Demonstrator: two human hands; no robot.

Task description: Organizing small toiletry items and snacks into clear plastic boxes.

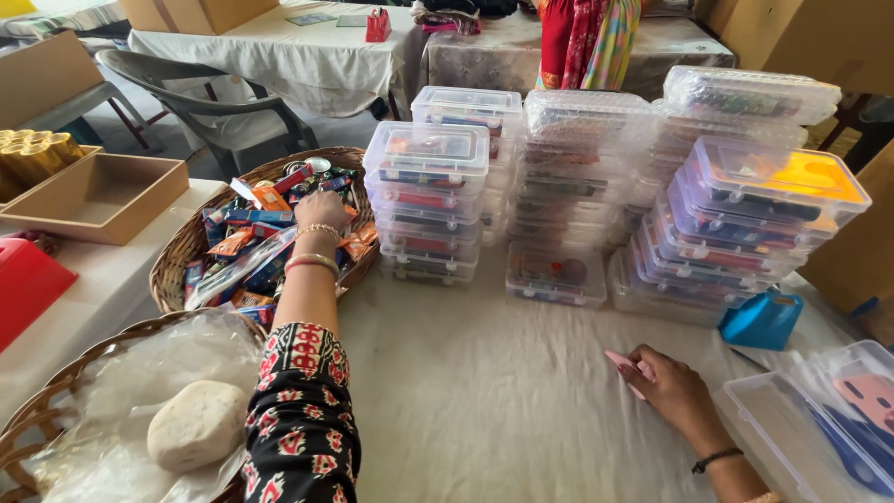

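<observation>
My left hand (321, 210) reaches into a round wicker basket (173, 264) full of small colourful packets; its fingers are down among them, and whether it grips one is hidden. Bangles ring that wrist, and the sleeve is black with a red print. My right hand (669, 381) rests on the cloth-covered table (484, 391) with a small pink flat piece (621, 364) under its fingertips. An open clear plastic box (808, 418) lies just right of that hand.
Stacks of clear lidded boxes (428, 200) with assorted contents line the far side. A blue holder (762, 319) stands near the right stack. A nearer basket (42, 401) holds a pale lump (197, 424) on plastic. At left are a wooden tray (98, 197) and a red object (28, 284).
</observation>
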